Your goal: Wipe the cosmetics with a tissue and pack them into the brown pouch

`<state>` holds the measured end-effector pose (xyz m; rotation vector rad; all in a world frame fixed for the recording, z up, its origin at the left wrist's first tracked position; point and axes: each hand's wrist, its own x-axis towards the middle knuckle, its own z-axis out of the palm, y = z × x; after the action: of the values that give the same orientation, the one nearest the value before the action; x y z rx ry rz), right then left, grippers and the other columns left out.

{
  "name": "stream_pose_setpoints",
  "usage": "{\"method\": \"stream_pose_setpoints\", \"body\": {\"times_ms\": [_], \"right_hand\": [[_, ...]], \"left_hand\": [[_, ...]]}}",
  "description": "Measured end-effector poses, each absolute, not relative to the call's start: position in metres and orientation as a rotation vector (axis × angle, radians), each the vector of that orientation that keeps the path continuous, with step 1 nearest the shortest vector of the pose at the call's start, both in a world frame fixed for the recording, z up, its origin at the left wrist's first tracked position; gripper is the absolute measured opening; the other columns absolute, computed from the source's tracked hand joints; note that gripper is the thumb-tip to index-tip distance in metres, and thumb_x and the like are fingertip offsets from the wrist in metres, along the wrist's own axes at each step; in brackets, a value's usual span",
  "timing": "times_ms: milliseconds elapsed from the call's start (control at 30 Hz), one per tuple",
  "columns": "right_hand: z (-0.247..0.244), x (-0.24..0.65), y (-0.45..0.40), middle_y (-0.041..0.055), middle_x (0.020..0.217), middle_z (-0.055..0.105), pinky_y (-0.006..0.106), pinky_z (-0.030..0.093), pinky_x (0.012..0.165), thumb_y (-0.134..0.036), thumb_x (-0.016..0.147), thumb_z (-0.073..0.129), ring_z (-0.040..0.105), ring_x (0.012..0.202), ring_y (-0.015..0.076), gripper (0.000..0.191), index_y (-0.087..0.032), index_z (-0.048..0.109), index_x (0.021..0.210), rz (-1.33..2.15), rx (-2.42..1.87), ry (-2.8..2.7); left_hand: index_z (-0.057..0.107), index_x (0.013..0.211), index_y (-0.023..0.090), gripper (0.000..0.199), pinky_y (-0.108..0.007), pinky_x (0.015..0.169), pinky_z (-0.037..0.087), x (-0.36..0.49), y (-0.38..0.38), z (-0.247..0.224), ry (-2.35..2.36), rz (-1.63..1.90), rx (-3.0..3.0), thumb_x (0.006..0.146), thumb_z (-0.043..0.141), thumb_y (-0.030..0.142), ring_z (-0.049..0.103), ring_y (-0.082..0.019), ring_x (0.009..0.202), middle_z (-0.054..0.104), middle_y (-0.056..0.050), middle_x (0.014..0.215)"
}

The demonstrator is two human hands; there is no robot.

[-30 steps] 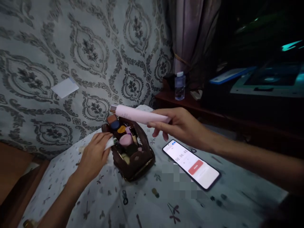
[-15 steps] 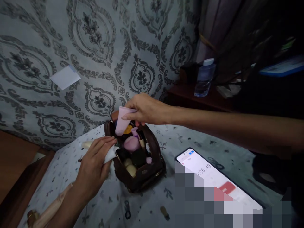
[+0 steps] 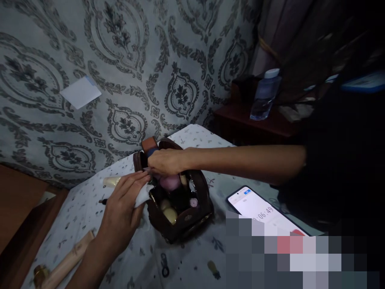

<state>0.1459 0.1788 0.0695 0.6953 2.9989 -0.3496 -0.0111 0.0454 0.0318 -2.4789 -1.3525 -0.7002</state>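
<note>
Right hand (image 3: pixel 167 160) has dipped into the bag (image 3: pixel 180 226), fingers' grip hidden; left hand (image 3: pixel 123 204) holds something white (image 3: pixel 143 194).

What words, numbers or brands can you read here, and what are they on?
"06:49" on the phone; anything before it is masked by blocky pixels.
The phone's smaller print: too small to read.
Any print on the beige tube: too faint to read.

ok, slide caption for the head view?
Right hand in the open bag, left hand holding something white at its rim.
</note>
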Motion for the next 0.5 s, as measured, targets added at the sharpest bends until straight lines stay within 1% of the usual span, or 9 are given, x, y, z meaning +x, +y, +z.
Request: {"method": "stream_pose_setpoints", "body": {"times_ms": [67, 200, 267, 367, 500], "right_hand": [[0.064, 0.145, 0.179, 0.0182, 0.101, 0.073, 0.027, 0.046, 0.066, -0.028, 0.096, 0.048, 0.069, 0.088, 0.0241, 0.033, -0.007, 0.071, 0.106, -0.301, 0.728, 2.98], [0.063, 0.145, 0.181, 0.0171, 0.098, 0.074, 0.029, 0.048, 0.066, -0.029, 0.095, 0.049, 0.07, 0.087, 0.0256, 0.033, -0.008, 0.072, 0.105, -0.198, 0.688, 2.965], [0.066, 0.146, 0.18, 0.0166, 0.094, 0.074, 0.028, 0.046, 0.064, -0.028, 0.093, 0.052, 0.07, 0.082, 0.024, 0.031, -0.007, 0.072, 0.103, -0.18, 0.673, 2.968], [0.07, 0.148, 0.178, 0.0144, 0.089, 0.073, 0.025, 0.041, 0.058, -0.026, 0.091, 0.053, 0.067, 0.074, 0.0202, 0.029, -0.006, 0.073, 0.1, -0.217, 0.662, 2.994], [0.071, 0.151, 0.178, 0.0084, 0.084, 0.071, 0.024, 0.036, 0.056, -0.02, 0.087, 0.058, 0.061, 0.069, 0.0156, 0.021, -0.009, 0.074, 0.096, -0.286, 0.598, 3.025]], "left_hand": [[0.054, 0.128, 0.018, 0.034, -0.038, 0.103, 0.046, -0.011, 0.045, 0.032, -1.356, -0.709, -2.494, 0.095, 0.045, 0.015, 0.055, -0.021, 0.121, 0.063, -0.01, 0.126], [0.055, 0.128, 0.019, 0.034, -0.04, 0.103, 0.047, -0.013, 0.045, 0.032, -1.373, -0.724, -2.512, 0.095, 0.046, 0.017, 0.055, -0.022, 0.122, 0.063, -0.01, 0.128], [0.055, 0.13, 0.02, 0.035, -0.041, 0.104, 0.047, -0.014, 0.045, 0.031, -1.395, -0.744, -2.511, 0.095, 0.047, 0.018, 0.055, -0.022, 0.123, 0.063, -0.01, 0.13], [0.054, 0.132, 0.022, 0.039, -0.043, 0.107, 0.045, -0.016, 0.042, 0.029, -1.446, -0.786, -2.52, 0.095, 0.046, 0.018, 0.055, -0.023, 0.126, 0.062, -0.009, 0.134], [0.055, 0.133, 0.023, 0.04, -0.043, 0.11, 0.044, -0.022, 0.035, 0.027, -1.547, -0.886, -2.503, 0.094, 0.045, 0.018, 0.054, -0.023, 0.129, 0.059, -0.008, 0.139]]}}
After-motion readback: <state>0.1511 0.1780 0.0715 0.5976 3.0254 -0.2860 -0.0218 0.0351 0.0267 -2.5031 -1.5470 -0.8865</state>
